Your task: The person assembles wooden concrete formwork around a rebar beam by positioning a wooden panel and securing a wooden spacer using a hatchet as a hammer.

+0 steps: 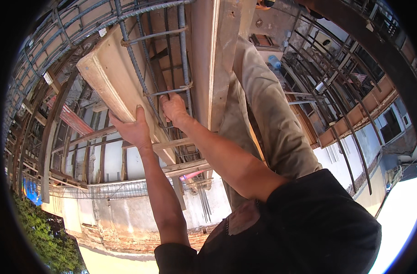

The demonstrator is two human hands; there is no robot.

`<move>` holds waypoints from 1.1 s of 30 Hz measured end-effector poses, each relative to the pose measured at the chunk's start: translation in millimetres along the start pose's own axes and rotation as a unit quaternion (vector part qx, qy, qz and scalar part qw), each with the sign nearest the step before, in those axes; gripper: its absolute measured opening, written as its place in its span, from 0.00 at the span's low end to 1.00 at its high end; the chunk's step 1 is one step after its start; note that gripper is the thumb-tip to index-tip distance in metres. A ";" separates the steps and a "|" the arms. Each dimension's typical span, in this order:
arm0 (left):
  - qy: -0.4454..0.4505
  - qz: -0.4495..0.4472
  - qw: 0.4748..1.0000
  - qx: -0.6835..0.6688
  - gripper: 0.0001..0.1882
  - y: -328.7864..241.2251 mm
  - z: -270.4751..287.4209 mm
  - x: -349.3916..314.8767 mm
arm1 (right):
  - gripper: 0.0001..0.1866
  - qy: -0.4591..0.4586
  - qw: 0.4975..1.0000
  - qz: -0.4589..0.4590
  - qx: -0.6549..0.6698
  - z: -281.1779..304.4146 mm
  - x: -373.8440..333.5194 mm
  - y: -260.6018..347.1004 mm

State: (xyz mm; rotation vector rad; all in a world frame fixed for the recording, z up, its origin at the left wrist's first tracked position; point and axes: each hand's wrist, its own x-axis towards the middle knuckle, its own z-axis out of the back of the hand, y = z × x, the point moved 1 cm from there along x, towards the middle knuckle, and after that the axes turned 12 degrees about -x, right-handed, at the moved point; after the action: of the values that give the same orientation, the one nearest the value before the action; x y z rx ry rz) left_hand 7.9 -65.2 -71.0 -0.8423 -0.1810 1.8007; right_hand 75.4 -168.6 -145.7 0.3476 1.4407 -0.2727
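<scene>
My left hand (134, 130) clasps the edge of a pale wooden form board (114, 68), its thumb up against the face and part of the fingers hidden. Right of that, my right hand (174, 109) reaches in among the steel bars with fingers curled closed. What it holds, if anything, I cannot make out. Just above this hand, a short crosspiece of rebar (168, 90) spans the long ribbed bars (183, 50) of the cage. A second tall form board (206, 59) stands along the cage's right side.
My trousered legs (274, 109) are right of the second board. A rebar lattice (57, 27) fills the upper left. Timber framing (96, 155) and a white wall (126, 164) lie beyond the board; dark poles (341, 82) and a blue plastic bottle (274, 61) are at the right.
</scene>
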 end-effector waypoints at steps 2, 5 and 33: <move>0.007 -0.007 1.000 0.006 0.48 -2.1 -1.7 -0.3 | 0.27 -0.051 0.999 0.002 -0.010 4.0 -7.7 0.6; 0.013 -0.008 1.000 0.003 0.49 -2.9 -1.6 0.3 | 0.29 -0.077 0.997 -0.009 -0.015 10.5 -17.7 10.0; 0.000 -0.005 1.000 -0.002 0.51 -1.9 -1.4 -5.3 | 0.31 0.019 0.997 -0.060 -0.055 16.9 -3.2 11.1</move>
State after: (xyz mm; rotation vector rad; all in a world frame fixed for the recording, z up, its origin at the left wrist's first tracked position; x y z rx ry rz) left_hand 11.1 -69.5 -68.6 -0.8437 -0.1888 1.7910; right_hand 94.8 -165.2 -140.2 0.1786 1.5091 -0.2841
